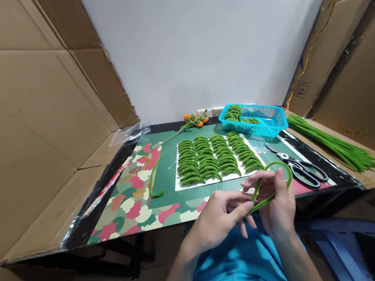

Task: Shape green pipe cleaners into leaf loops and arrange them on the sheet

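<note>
Both my hands hold one green pipe cleaner (276, 167) that is bent into a loop just above the table's front edge. My left hand (216, 218) pinches its lower end between thumb and fingers. My right hand (276, 202) grips the stem where the loop curves back over it. Behind them, a white sheet (179, 179) carries several rows of bent green pipe-cleaner pieces (216, 157).
Scissors (299, 166) lie right of the sheet. A turquoise basket (269, 121) with green pieces stands at the back right, a bundle of straight green stems (332, 142) beside it. A loose bent stem (153, 180) and an orange-flowered sprig (193, 121) lie on the patterned mat. Cardboard walls flank the table.
</note>
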### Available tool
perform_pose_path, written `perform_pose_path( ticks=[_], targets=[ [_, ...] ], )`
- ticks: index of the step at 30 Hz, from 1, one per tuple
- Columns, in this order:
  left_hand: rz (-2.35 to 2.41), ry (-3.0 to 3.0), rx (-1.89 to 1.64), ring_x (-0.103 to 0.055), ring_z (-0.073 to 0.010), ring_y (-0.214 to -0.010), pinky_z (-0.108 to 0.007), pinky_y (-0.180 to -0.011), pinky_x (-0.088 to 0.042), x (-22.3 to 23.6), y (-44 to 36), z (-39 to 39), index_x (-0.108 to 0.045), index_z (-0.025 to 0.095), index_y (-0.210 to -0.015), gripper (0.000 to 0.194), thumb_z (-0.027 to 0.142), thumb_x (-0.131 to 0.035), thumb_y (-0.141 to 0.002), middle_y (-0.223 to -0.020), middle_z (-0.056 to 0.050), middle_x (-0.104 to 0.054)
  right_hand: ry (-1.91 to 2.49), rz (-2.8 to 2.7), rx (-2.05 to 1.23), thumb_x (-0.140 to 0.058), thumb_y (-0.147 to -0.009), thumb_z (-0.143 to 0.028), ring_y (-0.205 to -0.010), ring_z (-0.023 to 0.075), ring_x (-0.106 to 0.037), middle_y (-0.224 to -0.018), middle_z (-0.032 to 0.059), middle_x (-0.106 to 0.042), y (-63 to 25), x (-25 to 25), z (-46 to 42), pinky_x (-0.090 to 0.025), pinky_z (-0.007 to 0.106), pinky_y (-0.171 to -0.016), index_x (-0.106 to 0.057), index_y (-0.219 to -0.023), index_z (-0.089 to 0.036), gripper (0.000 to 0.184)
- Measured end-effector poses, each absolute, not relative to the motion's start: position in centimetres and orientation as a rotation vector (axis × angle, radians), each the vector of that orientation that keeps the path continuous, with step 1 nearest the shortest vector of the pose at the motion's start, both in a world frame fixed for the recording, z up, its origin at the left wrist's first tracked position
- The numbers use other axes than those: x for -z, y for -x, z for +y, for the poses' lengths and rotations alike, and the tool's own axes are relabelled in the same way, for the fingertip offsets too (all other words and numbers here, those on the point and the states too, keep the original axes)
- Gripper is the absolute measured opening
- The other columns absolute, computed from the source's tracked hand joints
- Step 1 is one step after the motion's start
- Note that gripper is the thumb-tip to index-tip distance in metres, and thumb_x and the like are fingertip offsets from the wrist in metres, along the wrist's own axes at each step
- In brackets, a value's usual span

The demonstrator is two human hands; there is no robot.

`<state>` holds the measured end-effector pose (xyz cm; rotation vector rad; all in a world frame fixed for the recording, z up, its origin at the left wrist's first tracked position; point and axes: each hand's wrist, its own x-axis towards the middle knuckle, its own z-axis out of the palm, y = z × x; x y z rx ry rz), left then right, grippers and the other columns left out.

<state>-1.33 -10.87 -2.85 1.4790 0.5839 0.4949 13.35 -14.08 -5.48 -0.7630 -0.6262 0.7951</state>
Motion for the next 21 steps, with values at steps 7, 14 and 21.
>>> perform_pose_path(
  ticks=[7,14,21],
  targets=[
    [0.626,-1.448,-0.515,-0.07,-0.0134,-0.057,-0.021,-0.056,-0.051,2.9,1.7,-10.3,-0.076,0.012,-0.102,0.034,0.046,-0.074,-0.096,-0.081,-0.009,-0.08,0.849,-0.7,-0.565,-0.051,-0.1,-0.076,-0.062,0.0227,-0.075,-0.067,0.0106,-0.076,-14.9,5.9,-14.0,-0.061,0.03,-0.055,-0.079,-0.068,-0.016,0.074],
    [0.648,-1.541,-0.47,-0.068,-0.0135,-0.06,-0.022,-0.057,-0.053,2.3,1.6,-10.2,-0.077,0.014,-0.105,0.031,0.039,-0.082,-0.089,-0.083,-0.006,-0.079,0.835,-0.675,-0.648,-0.038,-0.096,-0.088,-0.059,0.0255,-0.076,-0.066,0.0149,-0.077,-15.1,5.8,-14.1,-0.06,0.032,-0.05,-0.081,-0.064,-0.015,0.091],
    [0.614,-1.58,-0.403,-0.068,-0.0124,-0.058,-0.021,-0.056,-0.049,2.0,1.6,-10.2,-0.079,0.012,-0.1,0.041,0.049,-0.061,-0.104,-0.092,-0.013,-0.083,0.848,-0.609,-0.558,-0.026,-0.095,-0.092,-0.058,0.0256,-0.075,-0.059,0.0133,-0.074,-15.2,6.2,-13.7,-0.062,0.037,-0.061,-0.078,-0.055,-0.017,0.099]
  ],
)
